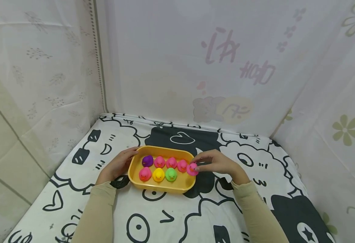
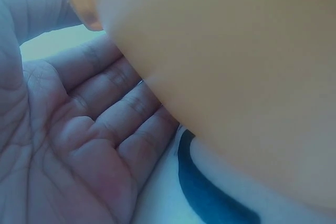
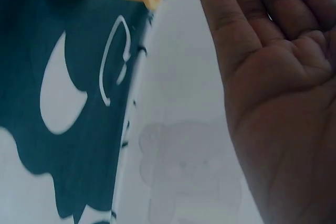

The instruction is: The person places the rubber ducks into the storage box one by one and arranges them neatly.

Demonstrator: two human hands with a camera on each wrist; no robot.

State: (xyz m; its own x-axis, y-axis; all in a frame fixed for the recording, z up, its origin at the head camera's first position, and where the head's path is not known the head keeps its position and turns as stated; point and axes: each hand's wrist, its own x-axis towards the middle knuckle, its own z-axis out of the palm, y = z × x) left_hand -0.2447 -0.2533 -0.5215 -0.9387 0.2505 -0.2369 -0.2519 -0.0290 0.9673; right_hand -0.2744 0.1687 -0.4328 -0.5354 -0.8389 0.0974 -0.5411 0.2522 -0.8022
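Note:
A yellow-orange plastic tray (image 1: 168, 188) holds small rubber ducks in two rows. The back row has a purple duck (image 1: 147, 161) at its left end and pink ducks beside it. In front stand a pink duck (image 1: 145, 174), a yellow duck (image 1: 158, 175) and a green duck (image 1: 171, 174). My left hand (image 1: 121, 164) grips the tray's left end; in the left wrist view its fingers (image 2: 126, 106) reach under the tray wall (image 2: 226, 77). With thumb and fingers, my right hand (image 1: 218, 163) pinches a pink duck (image 1: 191, 169) at the tray's right end. The right fingertips are cut off in the right wrist view.
Beneath the tray lies a white cloth (image 1: 177, 224) with black cartoon drawings. Pale printed curtains (image 1: 165, 67) stand behind and at both sides. Dark straps (image 1: 120, 182) sit at the wrists.

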